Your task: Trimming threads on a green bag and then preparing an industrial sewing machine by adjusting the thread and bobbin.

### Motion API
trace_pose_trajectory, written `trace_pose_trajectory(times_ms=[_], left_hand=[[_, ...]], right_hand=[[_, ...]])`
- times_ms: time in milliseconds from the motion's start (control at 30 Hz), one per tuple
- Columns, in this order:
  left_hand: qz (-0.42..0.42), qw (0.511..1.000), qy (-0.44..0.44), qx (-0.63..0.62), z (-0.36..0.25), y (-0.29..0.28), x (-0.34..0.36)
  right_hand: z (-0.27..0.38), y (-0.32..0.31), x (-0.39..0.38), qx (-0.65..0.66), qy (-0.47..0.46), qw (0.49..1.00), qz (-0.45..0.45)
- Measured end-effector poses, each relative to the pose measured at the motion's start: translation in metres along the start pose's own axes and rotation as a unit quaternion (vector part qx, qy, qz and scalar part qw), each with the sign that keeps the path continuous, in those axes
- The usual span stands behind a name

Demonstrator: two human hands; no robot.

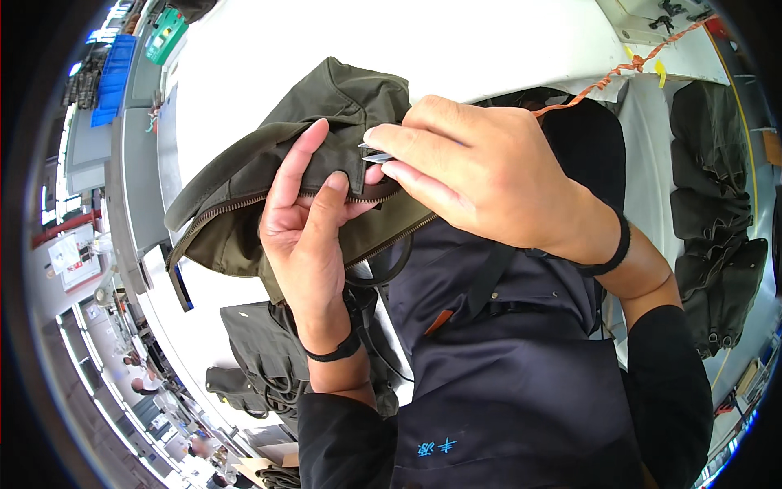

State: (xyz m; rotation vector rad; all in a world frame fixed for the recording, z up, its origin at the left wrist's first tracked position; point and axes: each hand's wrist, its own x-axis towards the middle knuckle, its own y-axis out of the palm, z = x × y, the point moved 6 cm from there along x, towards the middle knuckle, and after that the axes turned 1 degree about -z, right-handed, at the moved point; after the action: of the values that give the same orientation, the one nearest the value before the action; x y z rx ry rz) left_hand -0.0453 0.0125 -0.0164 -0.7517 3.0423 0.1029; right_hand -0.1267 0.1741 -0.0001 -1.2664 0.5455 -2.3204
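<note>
An olive fabric bag piece (327,94) with a long metal zipper (226,208) is held above the white tabletop. My left hand (305,240) grips it at the zipper, index finger raised along the fabric and thumb pressing near a seam. My right hand (481,175) is closed on small metal snips (376,157), their tips at the seam beside my left thumb. The snips' handle is hidden in my fingers. Below lies my dark apron (505,407) with a small tan tab.
More olive bags (709,204) (261,350) lie at the right and lower left of the white table (244,41). An orange twisted cord (603,80) runs at the upper right. Blue bins (114,77) stand upper left; other people (145,383) appear far off at the lower left.
</note>
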Motion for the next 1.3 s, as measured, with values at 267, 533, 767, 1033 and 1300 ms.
trace_pose_trajectory(times_ms=[267, 533, 767, 1033, 1300], left_hand=[[-0.015, 0.999, -0.005, -0.033, 0.001, 0.002, 0.002], [-0.027, 0.999, 0.003, -0.019, 0.003, 0.003, 0.004], [-0.031, 0.999, 0.018, -0.008, 0.004, 0.001, 0.004], [-0.039, 0.996, 0.020, 0.081, 0.006, -0.002, 0.002], [-0.056, 0.993, 0.022, 0.100, 0.010, -0.001, -0.002]], right_hand=[[0.001, 0.004, -0.002, 0.021, 0.021, 0.999, -0.025], [-0.020, 0.007, -0.007, 0.243, 0.191, 0.950, -0.050], [-0.010, 0.008, -0.007, 0.130, 0.131, 0.983, -0.024], [0.001, 0.006, -0.008, 0.011, 0.092, 0.996, -0.001], [0.008, 0.009, -0.013, -0.040, 0.045, 0.998, -0.013]])
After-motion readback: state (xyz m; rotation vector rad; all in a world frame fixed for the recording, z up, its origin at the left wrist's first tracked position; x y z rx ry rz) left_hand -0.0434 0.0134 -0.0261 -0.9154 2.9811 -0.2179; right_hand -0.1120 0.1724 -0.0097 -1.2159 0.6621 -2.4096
